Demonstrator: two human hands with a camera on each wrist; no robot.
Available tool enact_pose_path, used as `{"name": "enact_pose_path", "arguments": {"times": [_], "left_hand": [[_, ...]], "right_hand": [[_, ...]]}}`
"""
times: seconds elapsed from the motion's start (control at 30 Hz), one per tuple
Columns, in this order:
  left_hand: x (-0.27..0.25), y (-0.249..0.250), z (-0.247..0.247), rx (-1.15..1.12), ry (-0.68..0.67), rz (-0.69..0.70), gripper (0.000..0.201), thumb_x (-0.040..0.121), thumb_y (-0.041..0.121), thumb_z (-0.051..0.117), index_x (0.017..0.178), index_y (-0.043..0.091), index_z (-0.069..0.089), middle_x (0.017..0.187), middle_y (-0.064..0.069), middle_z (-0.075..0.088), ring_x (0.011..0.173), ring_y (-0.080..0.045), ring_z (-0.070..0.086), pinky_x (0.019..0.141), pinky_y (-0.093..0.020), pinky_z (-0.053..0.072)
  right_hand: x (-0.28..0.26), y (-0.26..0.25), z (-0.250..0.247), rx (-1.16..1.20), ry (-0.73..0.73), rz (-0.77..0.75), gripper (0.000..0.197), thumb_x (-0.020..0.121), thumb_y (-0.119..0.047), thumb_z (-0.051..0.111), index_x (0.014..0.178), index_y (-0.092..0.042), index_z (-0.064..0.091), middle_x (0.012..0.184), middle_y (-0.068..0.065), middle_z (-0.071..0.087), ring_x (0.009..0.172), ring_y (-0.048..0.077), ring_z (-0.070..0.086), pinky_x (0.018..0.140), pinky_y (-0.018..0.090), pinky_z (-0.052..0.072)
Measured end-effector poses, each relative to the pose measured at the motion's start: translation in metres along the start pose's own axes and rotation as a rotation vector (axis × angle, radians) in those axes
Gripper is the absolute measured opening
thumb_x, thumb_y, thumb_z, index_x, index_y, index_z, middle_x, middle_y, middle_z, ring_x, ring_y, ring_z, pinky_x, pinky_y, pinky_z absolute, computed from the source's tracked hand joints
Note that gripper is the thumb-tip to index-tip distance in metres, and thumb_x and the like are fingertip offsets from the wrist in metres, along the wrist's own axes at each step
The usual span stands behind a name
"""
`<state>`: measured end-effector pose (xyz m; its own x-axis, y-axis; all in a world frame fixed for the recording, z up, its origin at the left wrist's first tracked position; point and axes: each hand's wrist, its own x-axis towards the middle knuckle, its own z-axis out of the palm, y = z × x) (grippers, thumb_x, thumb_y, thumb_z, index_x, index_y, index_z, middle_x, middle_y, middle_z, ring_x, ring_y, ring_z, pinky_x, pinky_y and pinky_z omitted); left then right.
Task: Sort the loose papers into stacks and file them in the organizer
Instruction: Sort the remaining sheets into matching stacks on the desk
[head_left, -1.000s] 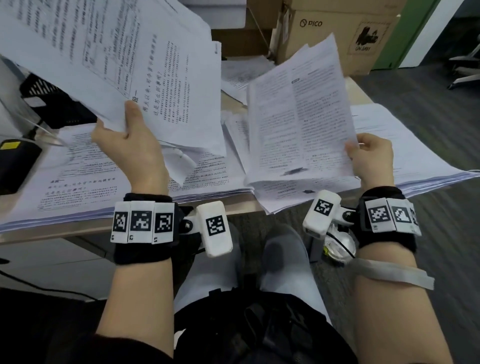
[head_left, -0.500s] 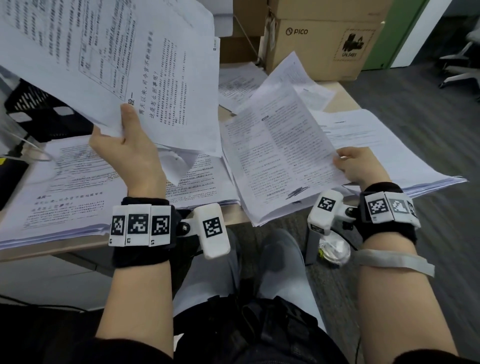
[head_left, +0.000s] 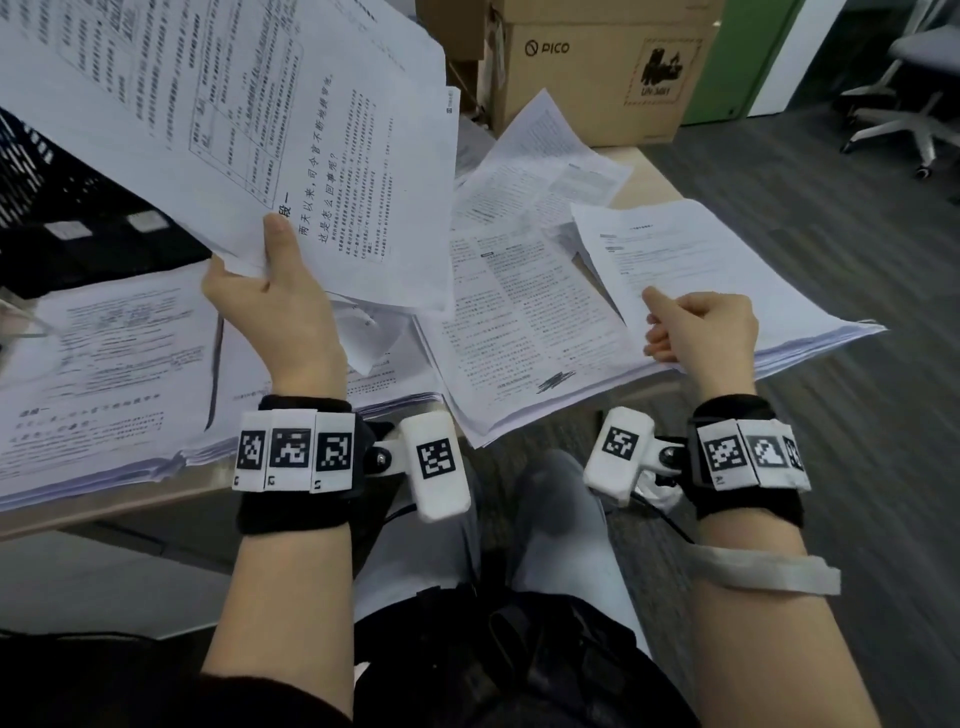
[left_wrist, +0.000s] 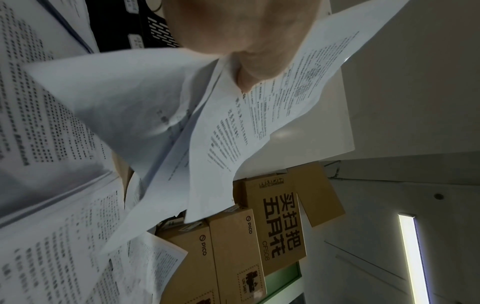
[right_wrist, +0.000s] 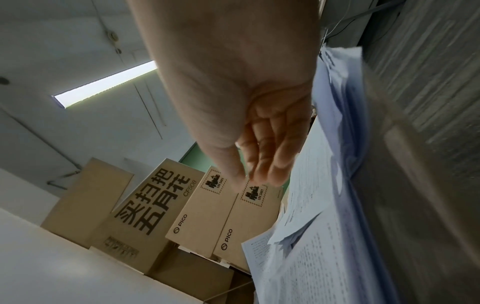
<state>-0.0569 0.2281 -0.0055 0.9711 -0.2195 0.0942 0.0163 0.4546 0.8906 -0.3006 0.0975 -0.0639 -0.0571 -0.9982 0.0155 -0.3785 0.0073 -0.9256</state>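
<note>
Several heaps of printed white paper cover the light wooden desk (head_left: 644, 171) in front of me, and I take them from left to right. At the far left a black perforated plastic organizer (head_left: 47, 176) stands on the desk, partly hidden behind the raised sheets. Below it lies a thick stack of printed pages (head_left: 104, 374), flat, reaching to the near desk edge.

My left hand (head_left: 270, 306) is raised above that stack and grips a fanned bundle of white printed sheets (head_left: 218, 114) by its lower corner, thumb on top and fingers curled underneath. The left wrist view shows the same bundle (left_wrist: 233, 127) splaying away from the thumb, its pages loosely separated.

In the middle a two-column printed sheet (head_left: 524, 332) lies flat on more paper, its near corner overhanging the desk edge. Behind it several loose sheets (head_left: 540, 166) lie at angles to each other.

Further right, my right hand (head_left: 701, 332) hovers over the inner edge of the right-hand stack of white pages (head_left: 717, 265), which juts past the desk corner. The thumb points out, and the fingers (right_wrist: 270, 156) are loosely curled; the right wrist view shows them holding nothing, just beside the paper edges.

Behind the desk stand brown cardboard boxes printed PICO (head_left: 592, 67), and at the far right a white office-chair base (head_left: 904, 124) sits on grey carpet.
</note>
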Motion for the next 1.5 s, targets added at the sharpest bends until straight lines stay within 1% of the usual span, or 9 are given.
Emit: {"name": "enact_pose_path", "arguments": {"times": [0.2,0.37,0.5,0.7,0.83,0.93,1.07,1.3,1.5], "left_hand": [[-0.011,-0.006,0.001,0.002,-0.010,-0.043,0.024,0.091,0.011,0.060,0.101,0.014,0.038,0.096,0.008,0.059,0.084,0.002,0.062,0.078,-0.013,0.053],[-0.015,-0.006,-0.001,-0.015,-0.027,-0.054,0.018,0.091,0.011,0.060,0.097,0.017,0.044,0.094,0.009,0.060,0.079,0.005,0.064,0.078,-0.014,0.053],[-0.019,-0.004,-0.001,-0.031,-0.024,-0.059,0.024,0.091,0.010,0.060,0.088,0.023,0.040,0.092,0.010,0.060,0.074,0.008,0.064,0.074,-0.012,0.051],[-0.020,-0.002,-0.005,-0.031,-0.039,-0.067,0.022,0.091,0.010,0.060,0.090,0.022,0.041,0.093,0.008,0.060,0.074,0.006,0.065,0.073,-0.012,0.051],[-0.018,-0.002,-0.009,-0.021,-0.041,-0.079,0.028,0.091,0.012,0.060,0.110,0.011,0.040,0.094,0.009,0.059,0.082,0.002,0.063,0.081,-0.015,0.054],[-0.018,-0.002,-0.011,-0.026,-0.059,-0.098,0.022,0.091,0.012,0.061,0.102,0.015,0.042,0.092,0.010,0.059,0.081,0.002,0.062,0.079,-0.014,0.053],[-0.020,-0.001,-0.015,-0.021,-0.073,-0.099,0.059,0.091,0.013,0.061,0.135,-0.005,0.025,0.097,0.008,0.057,0.100,-0.009,0.060,0.092,-0.020,0.051],[-0.020,0.001,-0.020,-0.015,-0.094,-0.146,0.055,0.091,0.014,0.061,0.133,0.001,0.028,0.098,0.010,0.058,0.102,-0.010,0.060,0.094,-0.021,0.051],[-0.024,0.008,-0.019,-0.005,-0.172,-0.211,0.058,0.089,0.018,0.064,0.132,0.003,0.029,0.099,0.009,0.058,0.104,-0.010,0.061,0.091,-0.023,0.053]], "right_hand": [[-0.019,0.000,-0.014,-0.248,-0.496,0.322,0.057,0.086,-0.050,0.061,0.067,0.004,0.068,0.043,0.004,0.062,0.030,0.006,0.048,0.035,0.011,0.039],[-0.032,0.005,0.001,-0.261,-0.584,0.391,0.061,0.091,-0.050,0.053,0.081,0.009,0.066,0.051,0.012,0.067,0.032,0.012,0.054,0.032,0.014,0.038],[-0.042,0.012,0.014,-0.029,-0.502,0.436,0.057,0.096,-0.038,0.050,0.095,0.019,0.059,0.045,0.013,0.063,0.029,0.012,0.053,0.029,0.013,0.037],[-0.048,0.011,0.028,0.323,-0.373,0.402,0.017,0.097,-0.008,0.049,0.103,0.007,0.051,0.038,0.004,0.059,0.027,0.007,0.049,0.031,0.012,0.038],[-0.050,0.006,0.035,0.465,-0.323,0.365,0.010,0.096,-0.004,0.050,0.088,0.003,0.050,0.039,0.004,0.060,0.031,0.007,0.053,0.036,0.013,0.044],[-0.052,0.001,0.038,0.521,-0.298,0.301,0.012,0.096,-0.003,0.050,0.084,0.001,0.049,0.041,0.006,0.061,0.035,0.010,0.058,0.039,0.014,0.047],[-0.056,0.002,0.039,0.600,-0.239,0.278,0.007,0.096,0.000,0.048,0.090,-0.001,0.043,0.040,0.007,0.060,0.036,0.012,0.060,0.040,0.016,0.049],[-0.067,0.010,0.033,0.412,-0.301,0.354,0.026,0.094,-0.014,0.057,0.105,0.009,0.053,0.067,0.020,0.064,0.038,0.013,0.062,0.039,0.017,0.049],[-0.068,-0.009,0.016,0.101,-0.473,0.244,0.058,0.091,-0.050,0.053,0.063,0.000,0.063,0.038,0.003,0.056,0.030,0.009,0.048,0.032,0.014,0.036]]}}
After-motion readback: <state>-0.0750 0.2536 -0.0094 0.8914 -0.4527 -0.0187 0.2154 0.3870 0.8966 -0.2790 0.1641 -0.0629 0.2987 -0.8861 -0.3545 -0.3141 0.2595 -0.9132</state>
